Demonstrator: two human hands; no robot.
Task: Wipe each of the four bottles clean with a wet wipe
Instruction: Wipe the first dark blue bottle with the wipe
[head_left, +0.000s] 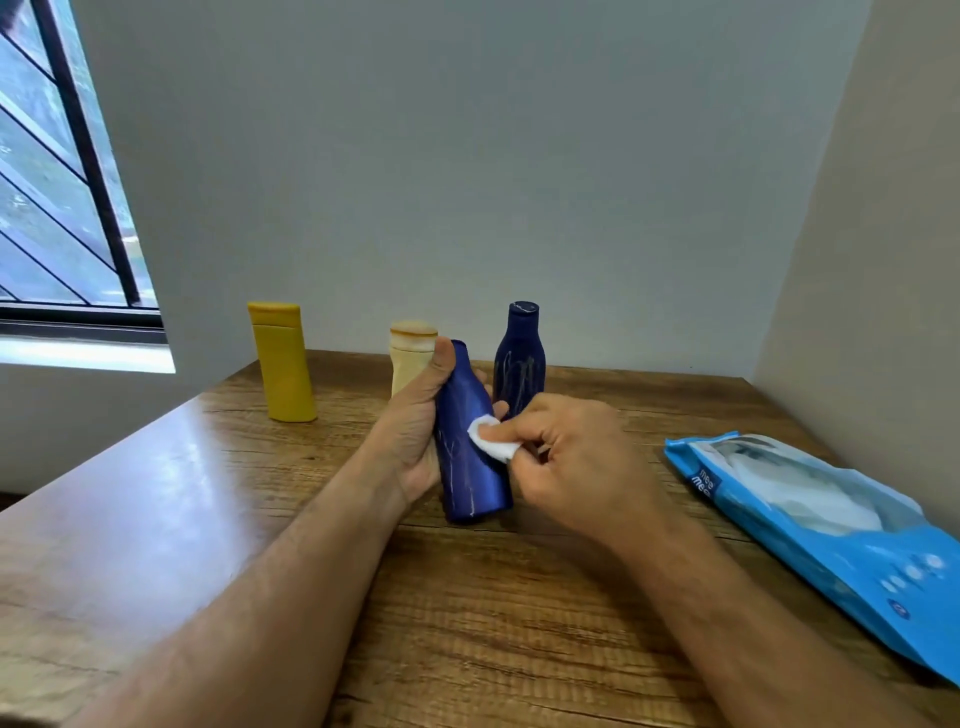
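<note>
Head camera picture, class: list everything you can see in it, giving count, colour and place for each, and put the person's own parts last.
Dark blue plastic bottle: one, blue with pale streaks, held tilted above the table centre.
Second dark blue bottle: one, streaked, upright at the back.
Yellow plastic bottle: one, upright, back left.
Cream plastic bottle: one, upright, partly behind the left hand.
White wet wipe: one, pressed on the held bottle.
Light blue wipes pack: one, lying on the right.
Brown wooden table: one, under everything.
Barred window: one, upper left.
Left hand: grip round the held bottle.
Right hand: pinches the wipe.
</note>
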